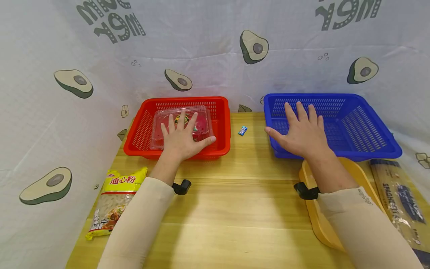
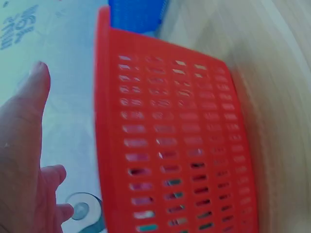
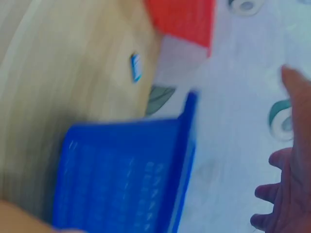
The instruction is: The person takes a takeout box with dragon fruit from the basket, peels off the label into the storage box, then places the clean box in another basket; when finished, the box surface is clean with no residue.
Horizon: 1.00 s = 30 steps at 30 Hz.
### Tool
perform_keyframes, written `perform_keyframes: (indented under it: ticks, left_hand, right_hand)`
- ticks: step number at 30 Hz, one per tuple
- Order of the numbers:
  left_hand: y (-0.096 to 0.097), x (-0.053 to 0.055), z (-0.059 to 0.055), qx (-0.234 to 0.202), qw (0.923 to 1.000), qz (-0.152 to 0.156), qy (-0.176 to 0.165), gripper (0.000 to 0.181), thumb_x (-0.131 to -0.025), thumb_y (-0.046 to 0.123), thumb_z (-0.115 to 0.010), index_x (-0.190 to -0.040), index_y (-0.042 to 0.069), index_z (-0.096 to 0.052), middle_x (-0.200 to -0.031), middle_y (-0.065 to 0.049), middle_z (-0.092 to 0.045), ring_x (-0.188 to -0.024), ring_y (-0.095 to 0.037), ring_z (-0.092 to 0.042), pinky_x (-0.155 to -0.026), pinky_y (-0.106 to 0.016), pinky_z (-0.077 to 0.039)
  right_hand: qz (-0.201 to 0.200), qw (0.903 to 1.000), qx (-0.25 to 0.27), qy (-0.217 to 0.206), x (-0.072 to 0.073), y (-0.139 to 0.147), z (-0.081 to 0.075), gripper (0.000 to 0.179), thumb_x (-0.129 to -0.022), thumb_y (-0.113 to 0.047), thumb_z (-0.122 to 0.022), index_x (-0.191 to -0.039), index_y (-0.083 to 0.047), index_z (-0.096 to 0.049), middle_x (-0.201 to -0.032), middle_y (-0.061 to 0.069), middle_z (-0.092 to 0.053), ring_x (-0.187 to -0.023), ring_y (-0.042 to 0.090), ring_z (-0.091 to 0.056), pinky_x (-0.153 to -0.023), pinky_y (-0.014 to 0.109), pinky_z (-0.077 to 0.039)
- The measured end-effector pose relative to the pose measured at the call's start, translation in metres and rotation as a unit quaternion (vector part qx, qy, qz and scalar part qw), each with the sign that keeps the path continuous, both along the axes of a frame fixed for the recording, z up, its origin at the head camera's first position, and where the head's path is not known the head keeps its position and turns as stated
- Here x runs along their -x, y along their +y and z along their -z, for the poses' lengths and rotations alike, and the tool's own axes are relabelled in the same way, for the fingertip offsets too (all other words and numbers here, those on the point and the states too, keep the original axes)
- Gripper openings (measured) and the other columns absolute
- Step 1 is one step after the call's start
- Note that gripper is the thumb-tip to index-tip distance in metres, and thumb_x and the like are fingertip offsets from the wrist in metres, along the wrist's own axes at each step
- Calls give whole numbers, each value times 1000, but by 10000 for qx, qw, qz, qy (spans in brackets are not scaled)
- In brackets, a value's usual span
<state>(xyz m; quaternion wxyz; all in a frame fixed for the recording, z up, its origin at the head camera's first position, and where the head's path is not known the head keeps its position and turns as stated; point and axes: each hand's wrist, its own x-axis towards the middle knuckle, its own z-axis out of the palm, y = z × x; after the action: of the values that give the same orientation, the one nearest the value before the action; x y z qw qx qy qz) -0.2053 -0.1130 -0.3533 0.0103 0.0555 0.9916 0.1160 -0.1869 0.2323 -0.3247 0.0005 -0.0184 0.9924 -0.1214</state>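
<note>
Nearest you, the noodle bag (image 1: 115, 201) lies beside your left sleeve, while the yellow tray (image 1: 315, 215) sits partly under your right forearm, with the pasta pack (image 1: 399, 198) to its right on the surface (image 1: 238, 209). Your left hand (image 1: 181, 140) is spread wide above the red basket (image 1: 226, 127), and your right hand (image 1: 304, 132) is spread over the near-left part of the blue basket (image 1: 379, 119); both wrist views show a gap between hand and basket, and neither hand grips anything. The clear box (image 1: 203, 125) lies slightly askew inside the red basket, below your left fingers. To work well from here, lower each hand slowly with the wrist above the rim, so the wrist cameras don't knock it. If you handle the box, support it by its sides: its thin plastic looks likely to flex. Mind your right sleeve over the tray, too. Farther back, between the baskets, the small candy (image 1: 243, 130) would be easy to brush aside, so move across that gap carefully.
</note>
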Motion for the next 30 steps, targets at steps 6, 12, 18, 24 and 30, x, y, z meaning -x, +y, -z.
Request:
perform_keyframes:
  ticks: [6, 12, 18, 24, 30]
  left_hand:
    - [5, -12, -6, -428, 9974, 125, 569, 93, -88, 76, -51, -163, 29, -24, -171, -13, -17, -152, -47, -19, -121, -71, -20]
    - [7, -33, -10, -1251, 9849, 338, 1148, 75, -93, 55, -63, -155, 20, -41, -153, -13, -45, -135, -36, -45, -108, -57, -48]
    - [4, -55, -2, -2127, 9663, 333, 1414, 66, -95, 45, -67, -150, 13, -49, -114, -9, -71, -92, -26, -66, -81, -44, -60]
    - [-6, -76, 21, -3112, 9417, -311, 1240, 62, -98, 42, -65, -150, 15, -48, -81, -2, -67, -53, -17, -51, -49, -32, -44]
    - [-18, -87, 43, -3588, 9145, -1343, 1304, 65, -97, 42, -67, -153, 18, -44, -82, -7, -70, -60, -16, -60, -53, -31, -47]
  right_hand:
    - [-271, 9975, 355, 555, -14, -21, -15, 91, -100, -60, -49, -165, -12, -8, -170, 27, -6, -156, 51, 2, -124, 67, -4]
    - [-372, 9885, 1174, 880, -30, -44, -23, 81, -101, -48, -56, -165, -16, -18, -170, 20, -17, -157, 45, -12, -122, 69, -16]
    - [-679, 9784, 1544, 1192, -43, -65, -18, 72, -100, -40, -61, -160, -12, -32, -163, 20, -35, -150, 45, -31, -118, 67, -29]
    - [-941, 9723, 1821, 1122, -52, -89, 0, 67, -101, -35, -62, -157, -10, -37, -157, 19, -44, -145, 42, -41, -115, 65, -36]
    - [-1069, 9653, 2271, 726, -51, -119, 13, 66, -100, -38, -62, -157, -14, -38, -159, 13, -44, -148, 37, -40, -117, 62, -36]
